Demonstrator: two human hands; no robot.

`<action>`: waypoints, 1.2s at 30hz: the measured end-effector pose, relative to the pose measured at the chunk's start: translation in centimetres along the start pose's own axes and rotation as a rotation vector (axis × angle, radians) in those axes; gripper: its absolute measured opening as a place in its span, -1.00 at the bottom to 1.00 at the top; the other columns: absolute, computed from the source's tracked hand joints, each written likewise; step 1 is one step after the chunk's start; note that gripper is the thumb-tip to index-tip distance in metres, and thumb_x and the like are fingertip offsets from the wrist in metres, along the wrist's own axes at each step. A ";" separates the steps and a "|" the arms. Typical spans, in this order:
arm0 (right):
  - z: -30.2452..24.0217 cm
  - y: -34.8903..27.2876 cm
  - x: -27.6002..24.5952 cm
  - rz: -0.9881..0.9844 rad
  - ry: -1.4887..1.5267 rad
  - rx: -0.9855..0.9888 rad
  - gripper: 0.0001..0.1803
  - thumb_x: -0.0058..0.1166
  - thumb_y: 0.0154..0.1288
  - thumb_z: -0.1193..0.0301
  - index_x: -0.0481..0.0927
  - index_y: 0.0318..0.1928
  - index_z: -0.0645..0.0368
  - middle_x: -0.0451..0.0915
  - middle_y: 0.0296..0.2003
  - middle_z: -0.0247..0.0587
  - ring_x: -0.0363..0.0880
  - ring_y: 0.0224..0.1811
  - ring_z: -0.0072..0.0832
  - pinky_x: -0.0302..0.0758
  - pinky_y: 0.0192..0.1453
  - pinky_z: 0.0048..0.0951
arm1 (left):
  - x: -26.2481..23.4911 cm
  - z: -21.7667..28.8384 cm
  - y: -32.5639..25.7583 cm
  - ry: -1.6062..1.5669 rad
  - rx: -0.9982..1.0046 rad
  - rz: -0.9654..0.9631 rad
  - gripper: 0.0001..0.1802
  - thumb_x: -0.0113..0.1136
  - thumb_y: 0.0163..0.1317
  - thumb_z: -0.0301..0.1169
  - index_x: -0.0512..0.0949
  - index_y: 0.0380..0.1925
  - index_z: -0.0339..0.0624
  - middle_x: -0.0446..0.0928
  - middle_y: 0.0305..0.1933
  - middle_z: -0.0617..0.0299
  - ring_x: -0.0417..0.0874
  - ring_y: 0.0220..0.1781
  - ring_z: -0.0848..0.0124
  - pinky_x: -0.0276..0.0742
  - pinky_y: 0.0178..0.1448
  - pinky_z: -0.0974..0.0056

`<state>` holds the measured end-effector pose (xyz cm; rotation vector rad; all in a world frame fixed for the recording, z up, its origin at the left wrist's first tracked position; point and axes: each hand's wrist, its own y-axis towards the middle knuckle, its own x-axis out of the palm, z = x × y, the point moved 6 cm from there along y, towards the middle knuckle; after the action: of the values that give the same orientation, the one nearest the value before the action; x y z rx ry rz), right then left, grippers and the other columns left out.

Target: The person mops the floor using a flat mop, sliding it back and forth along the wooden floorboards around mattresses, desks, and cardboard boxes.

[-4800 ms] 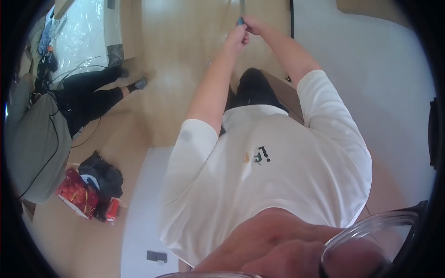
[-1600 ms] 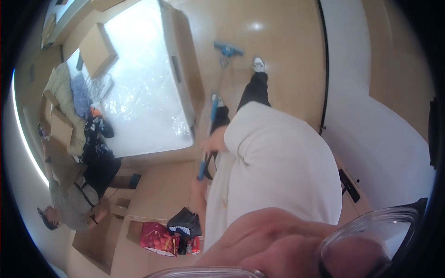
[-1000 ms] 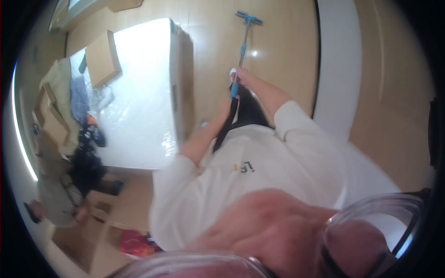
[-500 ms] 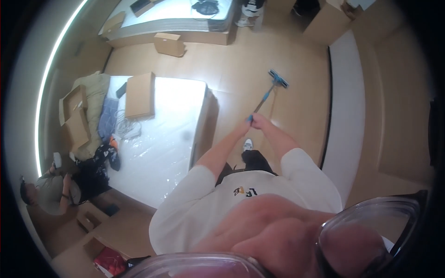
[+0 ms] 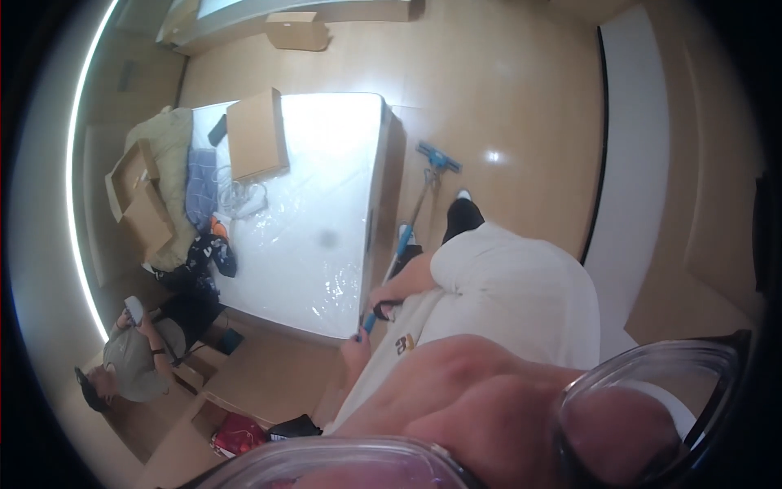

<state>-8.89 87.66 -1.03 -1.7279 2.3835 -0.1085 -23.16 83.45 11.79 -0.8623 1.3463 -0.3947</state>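
Observation:
A long-handled mop (image 5: pixel 441 158) with a flat blue head slants across the middle, its head on the wooden floor. Its pole runs back toward me, past my foot, to my left side. Around the pole's upper end my left hand (image 5: pixel 355 349) is closed. My right hand (image 5: pixel 383 300) grips the pole a little farther along, with the right arm drawn across my body. A dark band or strap shows by the right hand. Both hands are near the corner of the plastic-wrapped mattress (image 5: pixel 314 244), which lies left of the pole.
On the mattress lie a cardboard box (image 5: pixel 254 134), cables (image 5: pixel 236 196) and clothes. Another person (image 5: pixel 142 350) sits at the left, holding a white object (image 5: pixel 133 310). A small carton (image 5: pixel 297 33) stands on the far floor. Along the right runs a pale raised edge (image 5: pixel 639 138).
My hands have pulled the mop back and left, toward my left side. Its head has come nearer, and my body has turned and stepped forward.

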 end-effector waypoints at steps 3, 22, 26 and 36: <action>5.1 -5.0 -5.3 0.126 -0.097 0.073 -0.86 0.19 0.00 0.34 0.68 -0.44 0.13 0.66 -0.42 -0.06 0.63 -0.41 -0.16 0.51 -0.34 -0.15 | 1.8 8.3 5.2 -0.087 0.153 0.110 -0.42 -0.05 0.29 0.04 0.64 -0.46 -0.31 0.54 -0.49 -0.25 0.61 -0.37 -0.17 0.50 -0.30 -0.09; 28.4 -68.6 -57.2 1.672 1.453 0.284 -0.56 -0.35 0.52 0.10 0.42 -0.36 0.13 0.35 -0.65 -0.27 0.34 -0.62 -0.36 0.40 -0.50 -0.26 | 2.1 97.7 14.5 -1.015 0.330 -0.973 -0.61 0.07 0.32 0.00 0.34 -0.46 -0.05 0.22 -0.66 0.36 0.22 -0.72 0.53 0.18 -0.66 0.39; 27.0 -62.2 -57.9 1.369 1.015 0.406 -0.73 -0.07 0.33 0.24 0.56 -0.37 0.14 0.54 -0.51 -0.19 0.49 -0.46 -0.34 0.49 -0.32 -0.25 | -1.2 90.4 17.5 -0.963 0.400 -0.894 -0.51 0.10 0.27 0.11 0.32 -0.52 -0.06 0.15 -0.71 0.37 0.17 -0.73 0.52 0.08 -0.66 0.34; 19.8 -21.8 -24.6 0.429 0.412 0.283 -0.79 0.17 0.04 0.41 0.63 -0.27 0.20 0.64 -0.33 -0.04 0.58 -0.28 -0.34 0.48 -0.23 -0.24 | -1.6 35.0 12.2 -0.227 0.218 -0.240 -0.38 0.08 0.24 0.10 0.61 -0.35 -0.38 0.59 -0.48 -0.08 0.65 -0.47 0.10 0.52 -0.35 0.09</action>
<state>22.83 105.17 -13.84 -1.1233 2.7932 -0.7582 7.02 103.26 3.46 -0.8597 0.9741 -0.6004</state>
